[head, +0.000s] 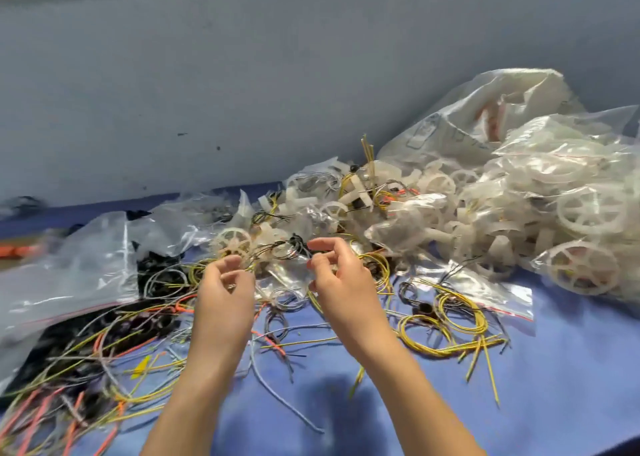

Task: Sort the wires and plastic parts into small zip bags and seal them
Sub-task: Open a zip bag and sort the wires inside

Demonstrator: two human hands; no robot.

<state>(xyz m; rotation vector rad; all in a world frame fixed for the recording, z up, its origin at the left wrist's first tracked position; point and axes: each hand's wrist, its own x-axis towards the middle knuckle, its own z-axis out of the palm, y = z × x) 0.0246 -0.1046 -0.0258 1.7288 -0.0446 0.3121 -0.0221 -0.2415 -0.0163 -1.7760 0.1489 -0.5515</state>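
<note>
head view: the left hand (225, 289) and the right hand (343, 282) are raised side by side over the middle of the desk (561, 393), near each other but not touching. both have their fingers curled, and as far as the motion blur allows, each pinches one side of a small zip bag (282, 270) stretched between them. that would keep its mouth spread for filling or line up the strip for sealing. dark thin wires show through the bag's plastic, and a white plastic wheel (233, 244) sits just behind the left fingertips. whether it is inside the bag i cannot tell.

the unsorted stock lies within reach around the hands. a tangle of loose wires (86, 369) in yellow, orange, grey and black spreads to the left and partly over a large clear bag (69, 275). coiled yellow wires (446, 320) rest to the right, beside a flat zip bag (502, 292) with a red strip. behind them, banked against the grey wall (242, 91), a heap of packed bags (554, 195) holds white wheels, seemingly finished work pushed out of the way.
</note>
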